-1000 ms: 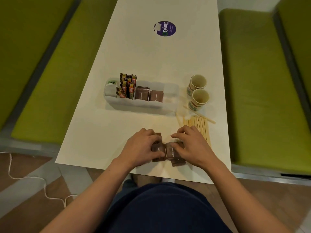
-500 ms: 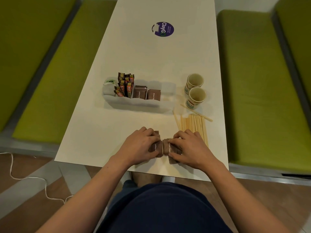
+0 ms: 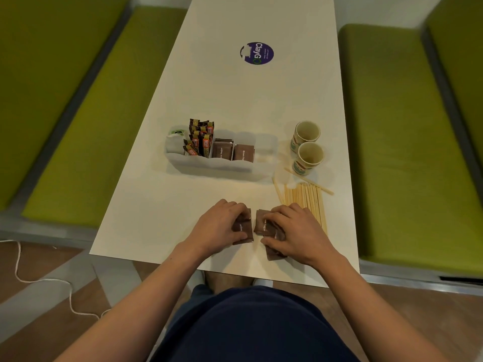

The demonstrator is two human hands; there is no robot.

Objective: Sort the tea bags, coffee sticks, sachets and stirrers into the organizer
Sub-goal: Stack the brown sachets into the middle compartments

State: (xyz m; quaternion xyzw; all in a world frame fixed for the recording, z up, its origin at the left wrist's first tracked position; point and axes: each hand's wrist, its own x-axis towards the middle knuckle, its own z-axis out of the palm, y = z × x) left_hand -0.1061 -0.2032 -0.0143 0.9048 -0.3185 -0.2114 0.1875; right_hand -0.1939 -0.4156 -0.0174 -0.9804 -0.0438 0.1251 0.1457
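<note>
Table (image 3: 235,100): sachets (image 3: 244,152) read "Brown Sugar".

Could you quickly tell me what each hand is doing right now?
Left hand: holds brown sugar sachets.
Right hand: holds a second sachet pile.

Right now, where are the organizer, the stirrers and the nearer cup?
organizer (image 3: 217,167): head view, front wall.
stirrers (image 3: 305,197): head view, middle of the pile.
nearer cup (image 3: 310,155): head view, its inside.
</note>
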